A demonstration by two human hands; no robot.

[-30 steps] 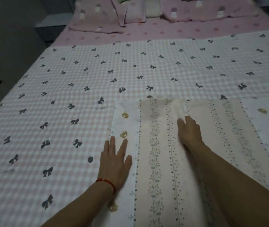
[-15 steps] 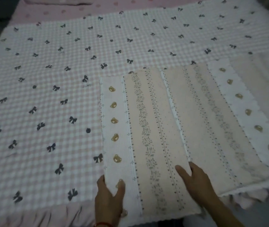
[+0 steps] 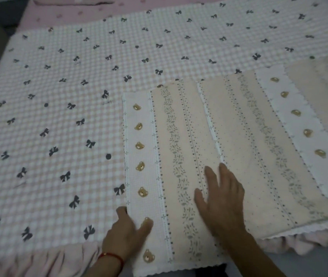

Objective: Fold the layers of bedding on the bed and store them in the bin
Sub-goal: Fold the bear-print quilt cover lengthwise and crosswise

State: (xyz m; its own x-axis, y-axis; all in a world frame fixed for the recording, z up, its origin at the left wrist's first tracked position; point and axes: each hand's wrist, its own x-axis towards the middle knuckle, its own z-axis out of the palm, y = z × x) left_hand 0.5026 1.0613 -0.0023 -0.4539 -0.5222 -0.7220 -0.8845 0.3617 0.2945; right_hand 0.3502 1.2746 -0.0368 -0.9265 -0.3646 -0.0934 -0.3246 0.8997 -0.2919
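Left hand [image 3: 127, 230] grips the folded sheet's [image 3: 181, 136] left edge; right hand [image 3: 222, 202] lies flat on it.

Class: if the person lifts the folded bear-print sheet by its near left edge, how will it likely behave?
The sheet will probably flop and sag: it lies flat and thin on the blanket. It is likely light, as the left hand pinches its edge with the thumb on top. The folded layers may slip open, since the right hand rests flat on them.

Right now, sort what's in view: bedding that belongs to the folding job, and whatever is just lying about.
Job:
folded bear-print sheet, under both hands
left hand, gripping its edge
right hand, flat on it
bow-print blanket
pink sheet

Lying about:
nothing visible
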